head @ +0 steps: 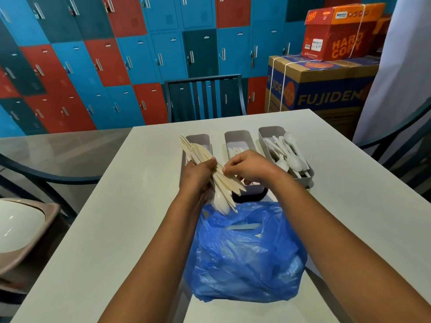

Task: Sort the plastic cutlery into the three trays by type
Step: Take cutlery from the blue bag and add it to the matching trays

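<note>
My left hand (198,176) grips a mixed bundle of cream-coloured cutlery (200,153), long flat handles fanning up-left and a white spoon bowl hanging below. My right hand (249,166) pinches one piece at the bundle's right edge. Both hands hover over the near ends of three grey trays. The left tray (200,137) is mostly hidden behind the bundle. The middle tray (238,138) holds some white pieces. The right tray (271,131) is filled with white spoons (293,160). A blue plastic bag (245,257) with more cutlery inside lies nearer to me.
All of this sits on a white table (116,217). A dark chair (205,96) stands at the table's far side. Stacked cardboard boxes (321,89) are at the back right, coloured lockers behind. A bin with a swing lid (21,231) stands at the left.
</note>
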### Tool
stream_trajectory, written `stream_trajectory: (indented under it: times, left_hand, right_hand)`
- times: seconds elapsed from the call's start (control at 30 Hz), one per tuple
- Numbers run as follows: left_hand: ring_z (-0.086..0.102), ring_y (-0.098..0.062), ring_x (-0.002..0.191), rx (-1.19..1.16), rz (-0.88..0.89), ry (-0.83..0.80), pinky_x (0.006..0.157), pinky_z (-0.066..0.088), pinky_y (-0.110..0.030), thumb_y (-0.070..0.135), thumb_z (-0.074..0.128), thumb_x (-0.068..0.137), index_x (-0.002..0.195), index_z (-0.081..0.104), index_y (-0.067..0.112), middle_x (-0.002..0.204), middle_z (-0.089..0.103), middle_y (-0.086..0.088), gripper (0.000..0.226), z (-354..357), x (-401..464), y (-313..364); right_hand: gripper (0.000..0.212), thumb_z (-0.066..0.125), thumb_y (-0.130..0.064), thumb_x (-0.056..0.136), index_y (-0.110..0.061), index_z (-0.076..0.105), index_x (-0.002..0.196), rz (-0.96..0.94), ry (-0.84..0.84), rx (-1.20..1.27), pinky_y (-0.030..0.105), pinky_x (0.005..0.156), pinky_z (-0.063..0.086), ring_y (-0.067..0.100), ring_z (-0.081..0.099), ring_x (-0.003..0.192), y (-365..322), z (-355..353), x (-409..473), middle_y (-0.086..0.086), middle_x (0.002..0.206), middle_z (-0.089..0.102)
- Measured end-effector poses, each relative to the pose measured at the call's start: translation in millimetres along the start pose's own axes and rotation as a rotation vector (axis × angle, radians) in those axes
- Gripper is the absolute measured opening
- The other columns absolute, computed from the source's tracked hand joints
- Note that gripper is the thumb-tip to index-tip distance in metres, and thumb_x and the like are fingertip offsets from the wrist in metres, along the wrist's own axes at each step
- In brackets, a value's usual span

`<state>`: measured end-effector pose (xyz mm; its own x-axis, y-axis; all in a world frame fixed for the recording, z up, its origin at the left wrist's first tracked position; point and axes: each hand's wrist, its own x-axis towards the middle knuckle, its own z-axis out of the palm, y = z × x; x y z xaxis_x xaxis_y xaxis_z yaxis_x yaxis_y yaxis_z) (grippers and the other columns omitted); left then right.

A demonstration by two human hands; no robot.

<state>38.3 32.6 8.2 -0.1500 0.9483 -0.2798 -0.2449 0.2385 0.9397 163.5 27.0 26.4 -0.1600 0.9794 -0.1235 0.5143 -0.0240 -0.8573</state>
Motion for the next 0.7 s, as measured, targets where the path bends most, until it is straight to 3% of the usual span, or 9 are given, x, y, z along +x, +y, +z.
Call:
stream_trajectory:
  times: [0.1, 0.33, 0.47, 0.57, 0.63, 0.7]
  left_hand:
    - [0.063, -0.022, 0.076, 0.026, 0.016, 0.004, 0.076, 0.055, -0.037, 0.005, 0.056, 0.09, 0.102, 0.048, 0.017, 0.083, 0.062, -0.006, 0.019, 2, 1, -2]
    - [0.059, -0.015, 0.056, -0.016, -0.02, 0.04, 0.054, 0.049, -0.024, -0.003, 0.048, 0.091, 0.111, 0.056, -0.001, 0.074, 0.059, -0.009, 0.021, 4, 2, -7]
    - [0.057, -0.019, 0.061, 0.006, -0.048, 0.067, 0.063, 0.051, -0.03, 0.001, 0.047, 0.093, 0.119, 0.054, -0.003, 0.078, 0.058, -0.01, 0.027, 4, 3, -12]
    - [0.055, -0.018, 0.061, 0.009, -0.048, 0.062, 0.058, 0.048, -0.027, 0.004, 0.047, 0.094, 0.119, 0.053, -0.003, 0.083, 0.059, -0.01, 0.026, 3, 4, -12]
    - [0.055, -0.018, 0.062, 0.018, -0.043, 0.056, 0.061, 0.048, -0.028, 0.004, 0.048, 0.093, 0.118, 0.052, -0.003, 0.077, 0.057, -0.008, 0.026, 3, 6, -13]
    - [0.055, -0.02, 0.063, 0.04, -0.035, 0.052, 0.066, 0.048, -0.031, 0.004, 0.048, 0.092, 0.114, 0.053, -0.003, 0.073, 0.056, -0.009, 0.023, 5, 5, -13]
  right_hand:
    - [0.013, 0.061, -0.009, 0.088, -0.01, 0.07, 0.079, 0.018, 0.009, 0.029, 0.022, 0.052, 0.038, 0.01, 0.048, 0.06, 1, -5, -1, -0.004, 0.069, 0.062]
    - [0.011, 0.062, -0.01, 0.087, -0.008, 0.071, 0.081, 0.055, 0.081, 0.037, 0.021, 0.049, 0.039, 0.012, 0.049, 0.06, 8, -7, 1, 0.002, 0.077, 0.063]
    - [0.019, 0.063, -0.012, 0.087, -0.014, 0.067, 0.068, 0.081, 0.114, 0.031, 0.02, 0.048, 0.039, 0.012, 0.049, 0.059, 14, -9, 4, 0.001, 0.077, 0.063]
    - [0.018, 0.064, -0.014, 0.087, -0.008, 0.069, 0.07, 0.1, 0.226, -0.042, 0.021, 0.054, 0.043, 0.016, 0.056, 0.069, 19, -11, 10, 0.009, 0.086, 0.068]
    - [0.018, 0.065, -0.017, 0.086, -0.001, 0.072, 0.084, 0.137, 0.326, -0.126, 0.026, 0.068, 0.049, 0.023, 0.062, 0.082, 24, -12, 17, 0.014, 0.092, 0.069]
    - [0.019, 0.065, -0.017, 0.086, 0.0, 0.07, 0.092, 0.191, 0.375, -0.187, 0.029, 0.072, 0.05, 0.027, 0.064, 0.089, 31, -13, 26, 0.015, 0.095, 0.068]
